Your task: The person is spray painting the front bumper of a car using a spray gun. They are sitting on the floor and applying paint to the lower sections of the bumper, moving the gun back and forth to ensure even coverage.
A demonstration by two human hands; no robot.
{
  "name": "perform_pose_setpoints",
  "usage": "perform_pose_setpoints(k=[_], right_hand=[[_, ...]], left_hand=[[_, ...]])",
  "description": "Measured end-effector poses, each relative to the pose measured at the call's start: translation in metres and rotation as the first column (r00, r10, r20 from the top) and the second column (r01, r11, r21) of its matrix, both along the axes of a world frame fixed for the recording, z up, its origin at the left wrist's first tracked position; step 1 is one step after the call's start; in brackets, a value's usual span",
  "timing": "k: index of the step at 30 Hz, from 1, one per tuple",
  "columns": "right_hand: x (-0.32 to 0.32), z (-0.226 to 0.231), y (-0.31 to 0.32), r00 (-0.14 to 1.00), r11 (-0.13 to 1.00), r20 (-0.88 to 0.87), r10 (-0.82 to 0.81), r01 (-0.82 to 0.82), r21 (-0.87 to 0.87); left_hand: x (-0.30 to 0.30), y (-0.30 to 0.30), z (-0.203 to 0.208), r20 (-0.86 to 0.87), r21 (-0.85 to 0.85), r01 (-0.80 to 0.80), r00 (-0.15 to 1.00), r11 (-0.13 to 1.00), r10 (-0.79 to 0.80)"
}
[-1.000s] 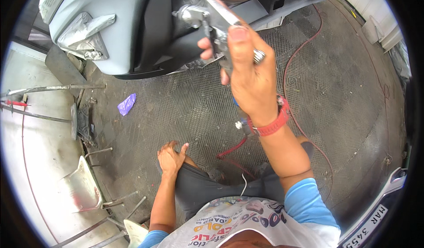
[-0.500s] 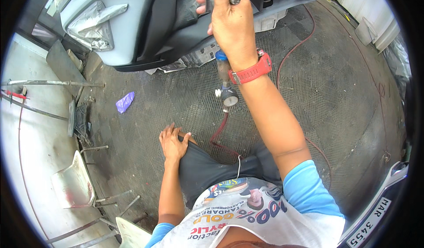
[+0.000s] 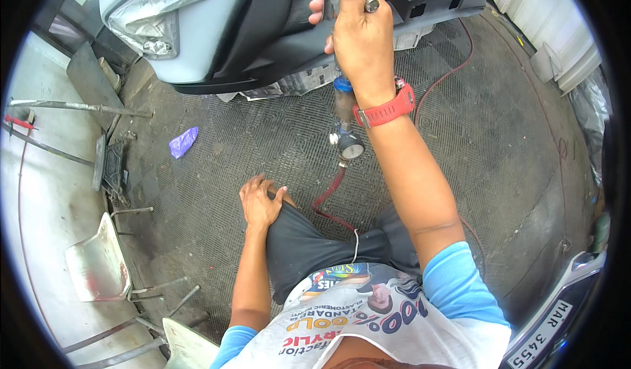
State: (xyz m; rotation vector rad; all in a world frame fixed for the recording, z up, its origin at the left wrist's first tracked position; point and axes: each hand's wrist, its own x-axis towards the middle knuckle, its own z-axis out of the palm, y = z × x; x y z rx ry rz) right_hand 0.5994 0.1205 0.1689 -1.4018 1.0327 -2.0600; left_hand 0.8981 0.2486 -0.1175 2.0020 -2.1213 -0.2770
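My right hand [image 3: 363, 47] is wrapped round the handle of a spray gun, whose metal knob [image 3: 372, 4] shows behind the thumb. The gun's front is hidden by the hand. Under its handle hang a blue-topped air filter [image 3: 343, 102] and a round gauge [image 3: 351, 147], with a red air hose [image 3: 332, 188] running back between my legs. Just beyond the hand is a grey and black vehicle bumper [image 3: 227, 40]. Silvery masking [image 3: 158, 24] covers its lamp, and newspaper [image 3: 299, 85] hangs below. My left hand [image 3: 261, 201] rests on my left knee, fingers spread, holding nothing.
Metal pipe frames [image 3: 85, 108] and a stained white chair [image 3: 98, 260] stand at left. A crumpled purple wrapper [image 3: 183, 143] lies on the ribbed floor mat [image 3: 217, 152]. Another red hose [image 3: 434, 79] crosses the floor at right. A dark vehicle [image 3: 559, 316] is close behind at lower right.
My right hand and the spray gun have shifted slightly right, with the gauge swinging along. The bumper sits a little higher and further right in view. My left hand stays on the knee.
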Motion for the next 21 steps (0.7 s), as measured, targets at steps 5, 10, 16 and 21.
perform_pose_setpoints(k=[5,10,16,21], right_hand=[[0.021,-0.022,0.005,0.996,0.992,-0.026,0.083,-0.080,0.101],[0.032,-0.029,0.008,0.991,0.983,0.000,0.132,-0.131,0.129],[0.021,-0.015,-0.001,0.999,0.993,0.003,0.048,-0.048,0.111],[0.016,-0.010,0.007,0.998,0.998,0.066,-0.025,0.022,0.053]], left_hand=[[0.002,-0.008,-0.007,-0.021,0.019,0.006,1.000,1.000,-0.005],[0.005,-0.014,-0.014,-0.039,0.002,0.042,0.998,0.999,-0.042],[0.008,-0.016,-0.015,-0.049,0.013,0.046,0.998,0.999,-0.046],[0.009,-0.015,-0.014,-0.065,0.018,0.045,0.997,0.999,-0.043]])
